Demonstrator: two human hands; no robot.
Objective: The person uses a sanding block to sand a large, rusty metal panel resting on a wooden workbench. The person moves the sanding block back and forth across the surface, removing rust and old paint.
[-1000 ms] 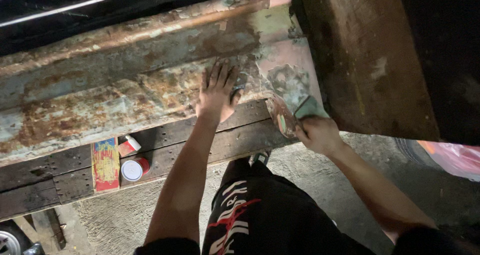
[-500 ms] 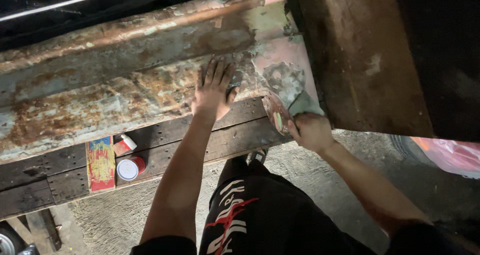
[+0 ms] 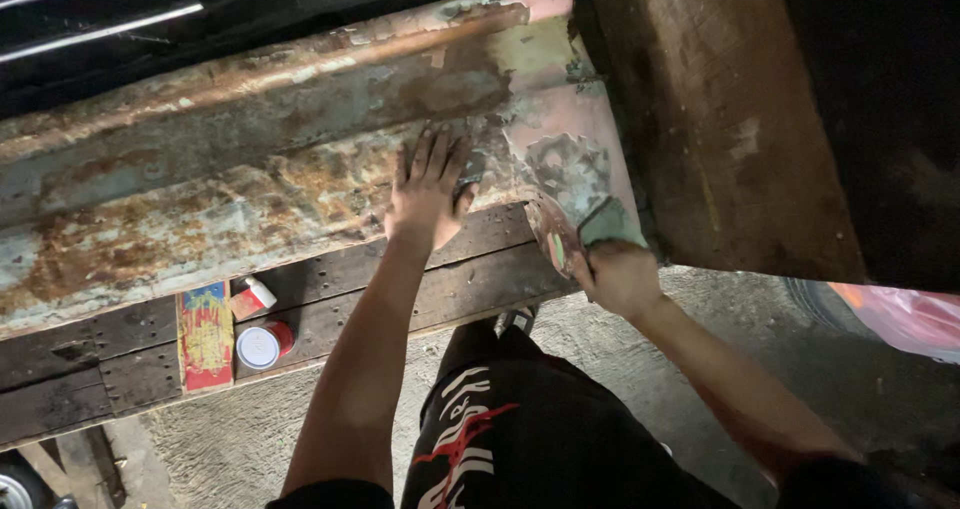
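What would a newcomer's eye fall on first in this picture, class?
First, the long rusty metal panel running across the upper half, with the left hand pressed flat on it. To its right, the right hand holds a putty scraper against the panel's patched pinkish end.

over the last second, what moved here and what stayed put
Little changed. The left hand stays flat on the rusty metal panel. The right hand still grips the putty scraper at the panel's lower right corner, shifted only slightly. The small can and flat packet lie unmoved on the planks.
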